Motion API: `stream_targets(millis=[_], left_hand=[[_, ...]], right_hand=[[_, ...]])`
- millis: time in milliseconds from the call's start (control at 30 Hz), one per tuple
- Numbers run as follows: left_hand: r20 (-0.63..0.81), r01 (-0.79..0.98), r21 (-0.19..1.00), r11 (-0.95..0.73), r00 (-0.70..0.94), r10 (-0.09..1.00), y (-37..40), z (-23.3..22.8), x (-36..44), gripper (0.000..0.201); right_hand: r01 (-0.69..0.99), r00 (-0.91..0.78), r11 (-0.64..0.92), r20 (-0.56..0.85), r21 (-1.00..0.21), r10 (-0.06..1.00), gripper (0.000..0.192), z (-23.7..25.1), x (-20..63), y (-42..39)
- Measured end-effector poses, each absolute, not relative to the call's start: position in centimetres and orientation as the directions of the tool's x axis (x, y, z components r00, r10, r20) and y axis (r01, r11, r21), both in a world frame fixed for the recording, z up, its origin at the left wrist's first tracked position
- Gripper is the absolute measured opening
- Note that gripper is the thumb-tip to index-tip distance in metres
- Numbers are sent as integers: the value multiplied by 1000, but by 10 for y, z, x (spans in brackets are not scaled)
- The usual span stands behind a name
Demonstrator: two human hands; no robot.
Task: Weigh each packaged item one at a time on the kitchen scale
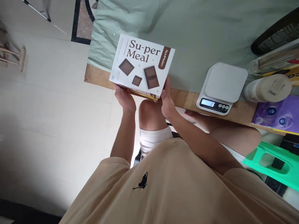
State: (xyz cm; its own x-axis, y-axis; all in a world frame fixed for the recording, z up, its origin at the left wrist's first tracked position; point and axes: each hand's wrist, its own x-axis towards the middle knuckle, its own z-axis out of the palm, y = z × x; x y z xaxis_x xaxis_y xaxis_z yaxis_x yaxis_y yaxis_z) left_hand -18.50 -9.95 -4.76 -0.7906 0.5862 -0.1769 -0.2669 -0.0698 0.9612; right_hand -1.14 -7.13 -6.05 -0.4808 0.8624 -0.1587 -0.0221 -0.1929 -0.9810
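Note:
A white box (140, 67) printed "Su-per Meal", with brown chocolate squares on its face, is held between both my hands at the near edge of the table. My left hand (125, 99) grips its lower left corner, with the fingers partly hidden beneath. Around the lower right side wraps my right hand (167, 102), its fingers running along the edge. Under the box's near side shows a strip of yellow; I cannot tell if it belongs to the same box. To the right, a white kitchen scale (223, 85) with a lit display stands at the table edge.
A green cloth (196, 34) covers most of the wooden table (184, 97). Right of the scale are a Dove jar (268, 88), a purple packet (277, 115), a clear package (275, 60) and a dark bottle (277, 31). A green plastic stool (275, 158) stands below right.

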Motion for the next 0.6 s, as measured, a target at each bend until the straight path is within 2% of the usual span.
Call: stream_targets(millis=[200, 300, 400, 600], left_hand=[[-128, -211, 975, -73, -795, 594, -96, -50, -185, 52], [-74, -158, 984, -86, -789, 611, -97, -55, -186, 59], [-29, -132, 984, -116, -774, 632, -96, -59, -185, 69], [-34, -172, 973, -156, -769, 639, -95, -58, -187, 61]], right_hand=[[-42, -401, -198, -165, -979, 901, 104, -55, -17, -77], [-45, -387, -171, -141, -984, 911, 103, -62, -16, -76], [-79, -377, -163, -121, -984, 918, 98, -69, -17, -76], [-158, -363, -138, -72, -978, 929, 73, -72, -19, -77]])
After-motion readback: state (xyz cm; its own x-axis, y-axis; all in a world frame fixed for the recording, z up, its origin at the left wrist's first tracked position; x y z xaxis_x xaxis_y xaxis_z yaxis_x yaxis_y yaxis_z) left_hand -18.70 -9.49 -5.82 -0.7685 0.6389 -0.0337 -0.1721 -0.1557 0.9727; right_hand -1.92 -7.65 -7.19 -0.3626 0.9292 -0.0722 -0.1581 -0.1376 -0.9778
